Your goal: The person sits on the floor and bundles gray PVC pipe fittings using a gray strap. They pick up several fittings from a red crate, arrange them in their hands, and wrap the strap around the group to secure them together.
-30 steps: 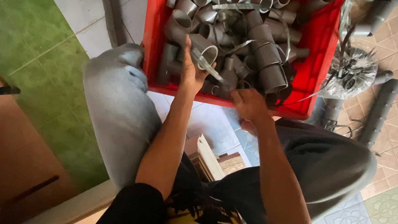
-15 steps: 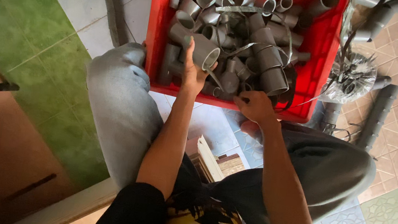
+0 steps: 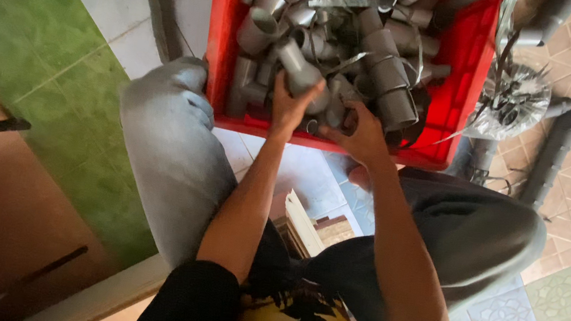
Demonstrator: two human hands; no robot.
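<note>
A red plastic crate full of several grey pipe fittings sits on the floor between my knees. My left hand is inside its near edge, closed around a grey pipe fitting that points up and left. My right hand is beside it at the crate's near rim, fingers curled on another grey fitting in the pile. Thin metal strips lie among the fittings.
My legs in grey trousers flank the crate. A tangled bundle of strips and a grey pipe lie right of the crate. Small wooden blocks sit on the tiled floor below my arms. A dark bar lies at the upper left.
My right hand has moved up from the crate's front rim into the pile. The left hand has lifted its fitting slightly. The view has shifted closer.
</note>
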